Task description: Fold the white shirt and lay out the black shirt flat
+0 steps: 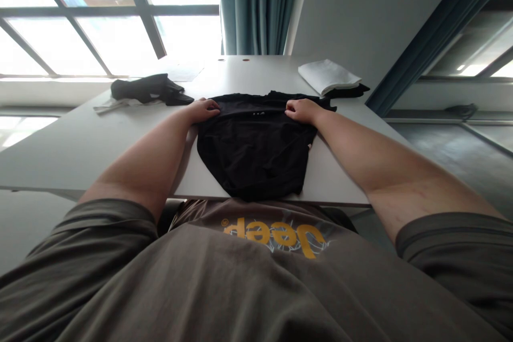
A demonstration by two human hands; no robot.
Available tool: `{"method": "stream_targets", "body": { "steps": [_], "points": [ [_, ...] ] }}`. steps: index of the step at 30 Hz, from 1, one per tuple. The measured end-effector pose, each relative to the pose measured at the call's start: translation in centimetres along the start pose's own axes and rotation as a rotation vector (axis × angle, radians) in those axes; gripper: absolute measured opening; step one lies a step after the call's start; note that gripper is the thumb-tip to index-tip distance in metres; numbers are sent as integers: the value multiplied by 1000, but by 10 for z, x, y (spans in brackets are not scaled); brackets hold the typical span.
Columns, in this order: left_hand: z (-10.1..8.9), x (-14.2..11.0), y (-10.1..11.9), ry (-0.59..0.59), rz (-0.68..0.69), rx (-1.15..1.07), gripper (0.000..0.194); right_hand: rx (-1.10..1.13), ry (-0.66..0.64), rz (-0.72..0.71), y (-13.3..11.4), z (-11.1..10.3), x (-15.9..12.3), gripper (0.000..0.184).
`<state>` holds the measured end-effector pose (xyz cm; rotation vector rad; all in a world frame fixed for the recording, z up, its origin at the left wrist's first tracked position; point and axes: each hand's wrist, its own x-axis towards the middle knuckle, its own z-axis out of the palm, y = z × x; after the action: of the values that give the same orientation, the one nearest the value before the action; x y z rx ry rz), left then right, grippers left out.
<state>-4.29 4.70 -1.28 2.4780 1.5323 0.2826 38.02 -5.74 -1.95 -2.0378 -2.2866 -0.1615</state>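
A black T-shirt [256, 155] lies spread on the white table in front of me, its near end reaching the table's front edge. Small pale print shows near its far end, where the cloth is bunched. My left hand [205, 110] is at the far left part of the shirt, with bent fingers closed on the fabric. At the far right part, my right hand [303, 110] has its fingers curled in and closed on the cloth. Both fingertips are partly hidden.
The white table [140, 133] carries a crumpled dark and white pile of clothes [146, 89] at the left back. A folded white cloth [329, 76] rests on a black one at the right back. Behind stand windows and a blue curtain [256, 5].
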Motion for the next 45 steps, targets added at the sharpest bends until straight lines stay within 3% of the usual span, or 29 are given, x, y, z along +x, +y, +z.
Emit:
{"method": "stream_targets", "body": {
  "steps": [45],
  "points": [
    [0,-2,1,6,-1,-26,61,-9,-3,14,-1,-1,-2,33]
  ]
}}
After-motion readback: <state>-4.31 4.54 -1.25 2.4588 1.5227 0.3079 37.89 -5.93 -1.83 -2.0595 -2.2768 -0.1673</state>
